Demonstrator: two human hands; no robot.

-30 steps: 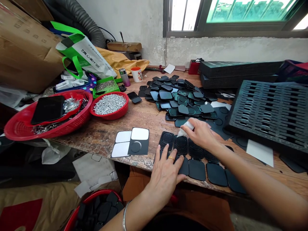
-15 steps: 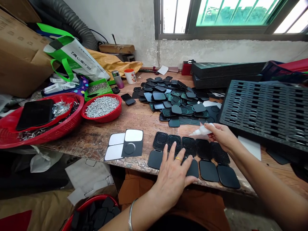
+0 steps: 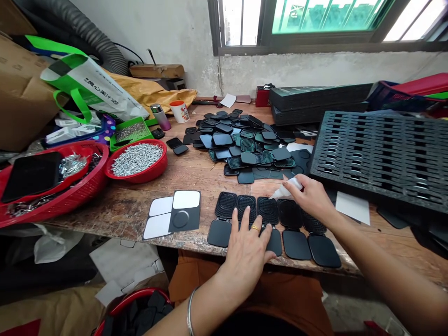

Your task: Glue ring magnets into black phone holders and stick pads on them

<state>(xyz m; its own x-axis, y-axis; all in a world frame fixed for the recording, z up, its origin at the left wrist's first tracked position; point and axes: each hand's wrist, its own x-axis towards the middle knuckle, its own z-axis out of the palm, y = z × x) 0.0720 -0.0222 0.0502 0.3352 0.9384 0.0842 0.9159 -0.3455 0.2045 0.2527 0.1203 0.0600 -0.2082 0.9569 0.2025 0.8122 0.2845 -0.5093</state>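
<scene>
Where the worn wooden table [image 3: 194, 173] runs along its near edge, white stickers and a dark ringed sheet [image 3: 185, 220] lie left of the left hand [image 3: 248, 247], fingers spread over the middle of a row of open black cases [image 3: 296, 244]. Far side, behind the row: heap of black cases [image 3: 248, 157]. Right hand [image 3: 311, 198] pinches white squeeze bottle [image 3: 287, 187], nozzle tilted down-left at the row's third ribbed half.

Left hand [image 3: 247, 247] spread flat, right hand [image 3: 311, 195] pinching
</scene>
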